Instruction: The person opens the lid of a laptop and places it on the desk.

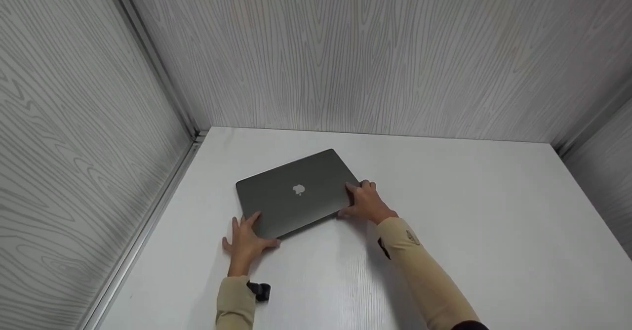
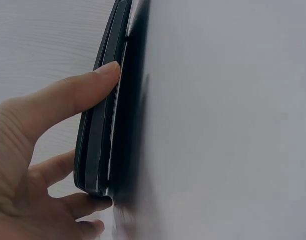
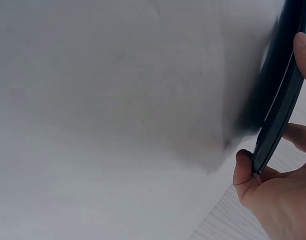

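A dark grey laptop [image 1: 281,196] with a pale apple logo lies closed and turned at an angle on the white table. At its near left corner is my left hand [image 1: 245,243], thumb on the front edge, one finger on the lid and the others spread by the side. The left wrist view shows that thumb [image 2: 83,92] pressed across the laptop's edge [image 2: 95,145]. My right hand [image 1: 366,202] grips the near right corner. In the right wrist view, a fingertip of the right hand [image 3: 280,200] curls round the end of the laptop [image 3: 280,112].
The white tabletop [image 1: 459,211] stretches to both sides of the laptop. A wood-grain panel [image 1: 345,58] stands behind it, with another panel [image 1: 64,147] along the left. A metal rail [image 1: 148,221] runs beside the left edge.
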`<state>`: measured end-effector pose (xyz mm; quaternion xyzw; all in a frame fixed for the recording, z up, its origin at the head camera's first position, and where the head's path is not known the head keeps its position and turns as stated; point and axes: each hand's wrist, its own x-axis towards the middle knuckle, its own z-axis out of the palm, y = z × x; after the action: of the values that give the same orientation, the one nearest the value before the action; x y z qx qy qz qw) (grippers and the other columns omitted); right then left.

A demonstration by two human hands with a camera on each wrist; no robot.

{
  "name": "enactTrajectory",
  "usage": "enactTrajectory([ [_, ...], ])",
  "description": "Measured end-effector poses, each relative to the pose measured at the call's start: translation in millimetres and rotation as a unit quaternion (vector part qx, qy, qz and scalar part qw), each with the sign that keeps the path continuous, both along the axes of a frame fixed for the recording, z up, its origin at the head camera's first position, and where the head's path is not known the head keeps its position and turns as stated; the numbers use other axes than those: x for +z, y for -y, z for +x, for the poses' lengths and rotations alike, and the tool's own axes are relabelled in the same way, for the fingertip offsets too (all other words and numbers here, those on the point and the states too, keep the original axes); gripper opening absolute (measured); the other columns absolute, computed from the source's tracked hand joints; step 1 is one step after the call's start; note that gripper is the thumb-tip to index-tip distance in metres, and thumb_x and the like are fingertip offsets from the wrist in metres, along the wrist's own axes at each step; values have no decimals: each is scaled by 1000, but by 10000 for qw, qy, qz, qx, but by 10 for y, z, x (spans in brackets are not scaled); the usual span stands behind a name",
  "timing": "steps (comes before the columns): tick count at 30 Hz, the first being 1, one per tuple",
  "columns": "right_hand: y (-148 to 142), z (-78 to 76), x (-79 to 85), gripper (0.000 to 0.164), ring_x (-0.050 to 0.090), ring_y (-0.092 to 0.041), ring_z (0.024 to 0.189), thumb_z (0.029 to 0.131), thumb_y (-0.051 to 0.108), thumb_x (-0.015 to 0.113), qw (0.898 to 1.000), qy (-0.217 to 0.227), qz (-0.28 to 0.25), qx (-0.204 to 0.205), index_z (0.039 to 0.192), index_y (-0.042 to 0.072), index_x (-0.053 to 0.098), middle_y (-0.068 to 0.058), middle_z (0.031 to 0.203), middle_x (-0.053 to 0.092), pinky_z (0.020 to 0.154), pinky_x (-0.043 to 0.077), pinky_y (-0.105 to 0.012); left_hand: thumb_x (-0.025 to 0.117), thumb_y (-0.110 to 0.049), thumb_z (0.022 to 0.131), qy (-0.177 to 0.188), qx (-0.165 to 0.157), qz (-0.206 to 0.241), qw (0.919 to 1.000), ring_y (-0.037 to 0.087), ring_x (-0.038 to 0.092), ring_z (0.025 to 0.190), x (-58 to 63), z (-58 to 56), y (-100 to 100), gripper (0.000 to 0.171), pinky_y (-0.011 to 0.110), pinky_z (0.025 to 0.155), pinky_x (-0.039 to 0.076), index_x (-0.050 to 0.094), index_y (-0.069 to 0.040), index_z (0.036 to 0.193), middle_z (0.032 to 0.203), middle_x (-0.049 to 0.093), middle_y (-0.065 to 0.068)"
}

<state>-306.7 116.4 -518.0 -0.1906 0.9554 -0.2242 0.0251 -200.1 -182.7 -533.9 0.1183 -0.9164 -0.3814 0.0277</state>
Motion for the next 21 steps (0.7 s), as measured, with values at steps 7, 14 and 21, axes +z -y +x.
enactTrajectory([
  [7,-63,47,-13,87,41,-52,123,78,33,90,9998,50,-92,-168,144,-7,51,-40,132,46,101,44,-56,97,-23,62,-57,-155,3,9999,48,11,150,-21,-36,-36,97,76,108,2,52,-1,146,154,31,37],
  [14,-184,92,4,85,42,-52,120,75,24,92,9991,80,-265,-329,141,-12,51,-41,131,48,99,44,-56,97,-23,63,-68,-293,-40,9995,48,13,150,-46,-117,-120,97,76,109,5,53,-3,146,155,32,34],
  [21,-305,150,6,87,40,-53,124,77,25,92,9981,158,-306,-501,143,-12,49,-42,135,44,100,44,-54,96,-26,65,-16,-434,-68,9990,51,11,149,-62,-179,-205,96,79,107,5,52,-7,148,159,29,29],
])
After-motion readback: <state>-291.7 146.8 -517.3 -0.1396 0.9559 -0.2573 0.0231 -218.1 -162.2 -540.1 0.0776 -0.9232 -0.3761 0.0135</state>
